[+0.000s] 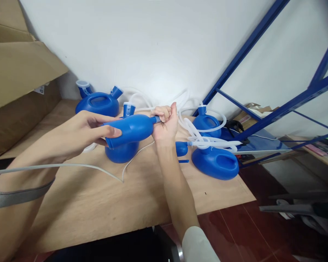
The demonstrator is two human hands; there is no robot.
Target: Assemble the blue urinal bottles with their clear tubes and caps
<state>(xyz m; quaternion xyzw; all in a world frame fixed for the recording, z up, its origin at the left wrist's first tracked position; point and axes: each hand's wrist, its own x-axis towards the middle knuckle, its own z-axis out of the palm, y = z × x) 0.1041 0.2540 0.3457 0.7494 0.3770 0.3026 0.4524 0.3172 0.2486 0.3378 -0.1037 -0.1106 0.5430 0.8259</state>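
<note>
Over the table, my left hand [91,127] is closed round the wide end of a blue plastic funnel piece [138,127], thumb along its side. The funnel's narrow neck points right, into the curled fingers of my right hand [166,122]. At the neck, a clear tube end [157,119] shows between those fingers; most of the join is hidden. Just below the funnel stands a blue urinal bottle [122,153], partly covered. A second funnel piece [182,149], joined to white tubing [205,141], lies right of my right forearm.
Other blue bottles stand at the back left [97,105], back right [206,123] and right edge [217,163] of the wooden table [120,211]. An open cardboard box [24,69] occupies the left. A blue metal rack [243,47] rises at right. A thin cable [98,168] crosses my left forearm.
</note>
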